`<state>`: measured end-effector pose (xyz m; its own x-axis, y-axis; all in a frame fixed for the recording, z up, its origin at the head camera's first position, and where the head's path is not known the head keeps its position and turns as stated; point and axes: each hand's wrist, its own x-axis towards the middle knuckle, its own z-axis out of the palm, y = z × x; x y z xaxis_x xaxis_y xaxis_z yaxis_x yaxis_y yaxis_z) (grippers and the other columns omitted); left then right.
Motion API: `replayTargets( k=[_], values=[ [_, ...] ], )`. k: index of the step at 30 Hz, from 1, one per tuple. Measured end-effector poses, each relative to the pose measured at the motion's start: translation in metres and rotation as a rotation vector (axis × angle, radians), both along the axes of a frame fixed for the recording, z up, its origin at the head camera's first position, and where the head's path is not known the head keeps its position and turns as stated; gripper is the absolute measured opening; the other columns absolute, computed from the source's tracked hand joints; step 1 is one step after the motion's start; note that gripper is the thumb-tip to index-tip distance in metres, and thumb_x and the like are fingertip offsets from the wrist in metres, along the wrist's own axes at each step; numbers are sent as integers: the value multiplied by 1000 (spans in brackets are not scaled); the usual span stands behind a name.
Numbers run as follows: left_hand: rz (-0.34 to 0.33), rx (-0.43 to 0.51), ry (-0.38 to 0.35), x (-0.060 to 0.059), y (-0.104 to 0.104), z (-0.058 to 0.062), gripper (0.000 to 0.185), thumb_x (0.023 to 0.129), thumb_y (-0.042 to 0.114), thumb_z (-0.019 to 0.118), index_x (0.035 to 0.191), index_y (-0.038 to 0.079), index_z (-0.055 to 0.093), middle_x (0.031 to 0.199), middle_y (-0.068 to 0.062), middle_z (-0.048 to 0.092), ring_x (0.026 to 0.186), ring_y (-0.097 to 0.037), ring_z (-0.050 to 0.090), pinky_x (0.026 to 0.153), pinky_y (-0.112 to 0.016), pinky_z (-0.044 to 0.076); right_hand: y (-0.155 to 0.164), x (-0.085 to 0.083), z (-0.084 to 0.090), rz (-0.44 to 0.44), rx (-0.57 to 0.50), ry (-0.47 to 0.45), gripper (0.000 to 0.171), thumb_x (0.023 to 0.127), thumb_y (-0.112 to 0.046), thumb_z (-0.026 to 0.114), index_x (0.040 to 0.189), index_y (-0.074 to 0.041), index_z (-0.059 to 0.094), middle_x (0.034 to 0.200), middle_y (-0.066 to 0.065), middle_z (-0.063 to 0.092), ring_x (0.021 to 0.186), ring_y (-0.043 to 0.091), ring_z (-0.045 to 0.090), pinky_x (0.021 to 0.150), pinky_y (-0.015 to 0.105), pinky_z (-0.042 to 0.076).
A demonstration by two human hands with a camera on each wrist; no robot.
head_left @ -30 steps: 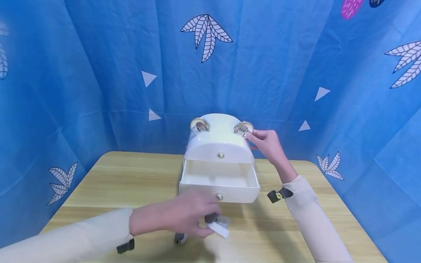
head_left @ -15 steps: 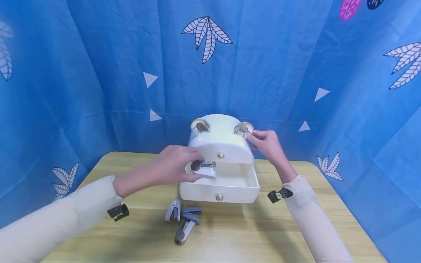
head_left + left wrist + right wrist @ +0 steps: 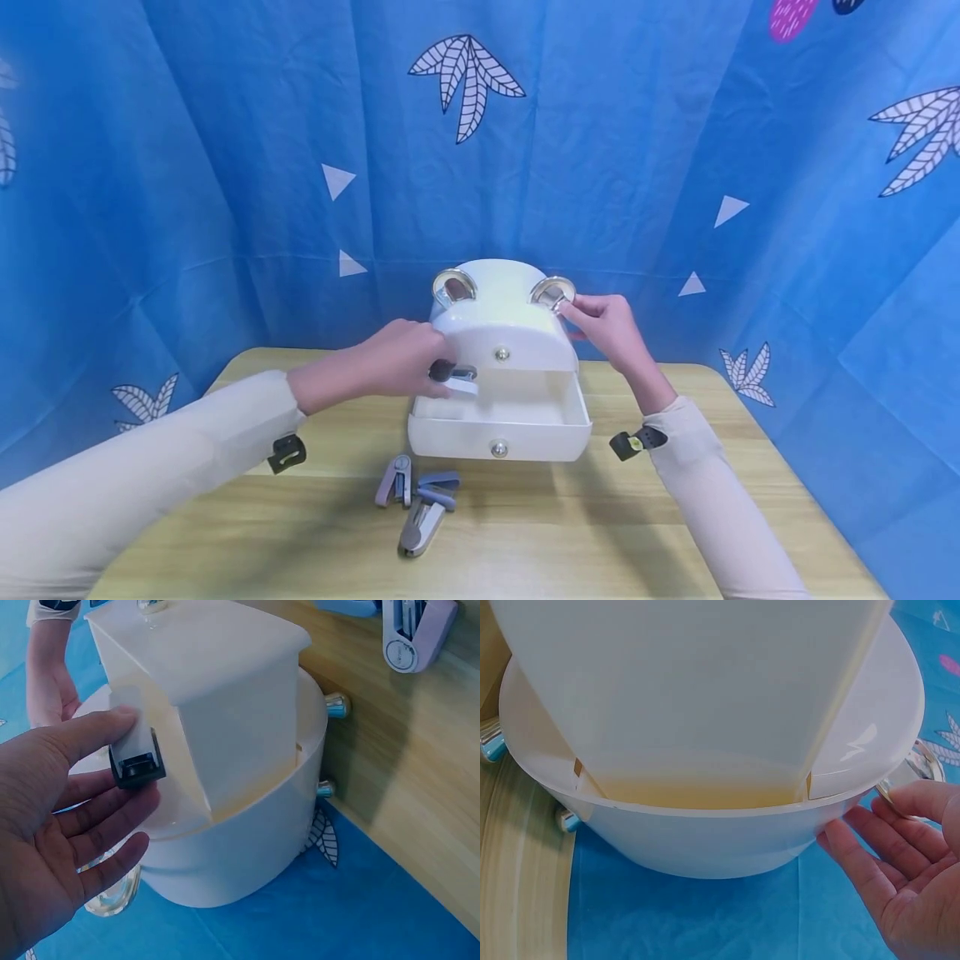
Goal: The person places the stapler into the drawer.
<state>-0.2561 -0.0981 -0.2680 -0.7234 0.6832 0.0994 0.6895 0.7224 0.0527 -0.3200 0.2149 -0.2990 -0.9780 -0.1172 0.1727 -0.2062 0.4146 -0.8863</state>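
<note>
So, left hand (image 3: 401,360) has a stapler (image 3: 462,387) pinched just above the open drawer (image 3: 450,438)'s left side, long axis pointing roughly across it. Right hand (image 3: 609,331) is farther off, pinching the shiny ear (image 3: 555,282) above the drawer's right.

"What's the cabinet (image 3: 498,287) made of?"
"Smooth, glossy plastic, seemingly; its front knobs (image 3: 502,354) look like shiny metal."
"And the table (image 3: 547,533)?"
"Smooth wood grain. The far curtain (image 3: 450,200) looks like creased, matt cloth."

Head view looks forward-down — wrist views, close, share drawer (image 3: 476,435).
</note>
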Motion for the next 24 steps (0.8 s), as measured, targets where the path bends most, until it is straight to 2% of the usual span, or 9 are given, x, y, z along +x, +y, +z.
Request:
replayTargets(
  k=[11,15,20,24],
  values=[
    [14,-104,-27,-13,18,-20,27,81,40,86,80,15,75,68,6,67,64,-10,54,61,-25,44,-1,-3,-1,-22,6,-18,41,100,-27,67,133,-4,67,132,17,68,125,31,63,86,37,61],
    [21,-115,-34,-15,20,-24,30,82,35,85,68,15,69,60,7,59,60,-11,50,58,-26,39,0,-3,-1,-21,11,-9,42,100,-28,66,134,-4,66,133,19,67,126,33,62,87,38,61],
    [18,-90,-33,-17,19,-28,42,84,27,81,54,17,54,49,8,46,52,-9,43,52,-24,30,-1,-3,-1,-14,12,-2,41,100,-28,67,133,-4,67,133,19,67,125,33,63,87,38,60],
    [-10,-56,-1,-20,19,-35,48,84,25,81,51,19,46,47,10,37,50,-8,35,50,-23,25,-2,-2,-1,-13,7,4,41,100,-28,67,132,-3,67,133,20,67,125,33,63,88,38,60]
  ],
)
